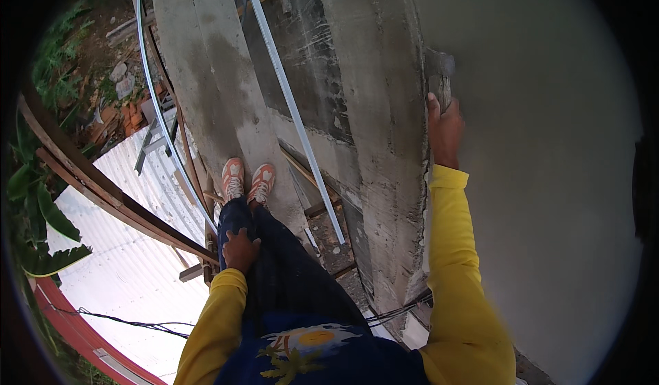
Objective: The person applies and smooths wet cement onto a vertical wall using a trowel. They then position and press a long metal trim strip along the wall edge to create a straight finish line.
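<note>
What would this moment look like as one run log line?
right hand: holds trowel against plastered wall | left hand: resting on own thigh | stance: standing on wooden plank

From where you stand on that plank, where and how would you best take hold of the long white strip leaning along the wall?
Probably its lower end, near the feet. The white strip is long, thin and slanted, its foot resting beside the plank. The left hand rests on the thigh, free to reach down from the plank side and wrap around the narrow edge. The right hand holds a trowel against the wall.
</note>
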The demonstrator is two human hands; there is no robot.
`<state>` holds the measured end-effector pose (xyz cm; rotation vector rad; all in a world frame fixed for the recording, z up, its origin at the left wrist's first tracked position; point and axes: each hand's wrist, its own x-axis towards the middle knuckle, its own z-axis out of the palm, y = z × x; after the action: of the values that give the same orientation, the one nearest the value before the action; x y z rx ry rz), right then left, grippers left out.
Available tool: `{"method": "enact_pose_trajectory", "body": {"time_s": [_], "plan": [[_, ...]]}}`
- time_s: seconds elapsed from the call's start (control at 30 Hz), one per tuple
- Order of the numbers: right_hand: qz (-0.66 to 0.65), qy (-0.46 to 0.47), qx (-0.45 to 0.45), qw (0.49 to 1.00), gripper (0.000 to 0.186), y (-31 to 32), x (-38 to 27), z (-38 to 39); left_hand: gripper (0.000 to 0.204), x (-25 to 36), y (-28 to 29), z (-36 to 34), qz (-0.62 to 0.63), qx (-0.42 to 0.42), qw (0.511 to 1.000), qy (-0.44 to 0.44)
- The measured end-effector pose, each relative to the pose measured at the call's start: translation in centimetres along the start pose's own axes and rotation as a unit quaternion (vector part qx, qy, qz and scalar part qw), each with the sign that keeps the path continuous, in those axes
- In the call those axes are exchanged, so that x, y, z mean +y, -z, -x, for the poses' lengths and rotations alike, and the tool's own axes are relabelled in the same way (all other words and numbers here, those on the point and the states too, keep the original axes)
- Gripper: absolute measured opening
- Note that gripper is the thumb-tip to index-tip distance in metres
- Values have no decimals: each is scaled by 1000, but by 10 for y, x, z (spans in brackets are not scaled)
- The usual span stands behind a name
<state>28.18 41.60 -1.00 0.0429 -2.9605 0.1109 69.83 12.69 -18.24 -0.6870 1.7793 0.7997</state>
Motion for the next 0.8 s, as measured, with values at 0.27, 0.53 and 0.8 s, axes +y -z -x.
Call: {"method": "enact_pose_trajectory", "body": {"time_s": [0.27,0.53,0.8], "plan": [[0,-5,-21,1000,40,-1,9,12,64,-22,-10,-4,-2,-3,1000,-22],[41,-10,-67,997,44,9,21,25,65,-25,-13,8,-29,-22,999,-11],[38,-41,-69,996,49,17,45,49,67,-19,-25,5,-36,-14,999,-21]]}}
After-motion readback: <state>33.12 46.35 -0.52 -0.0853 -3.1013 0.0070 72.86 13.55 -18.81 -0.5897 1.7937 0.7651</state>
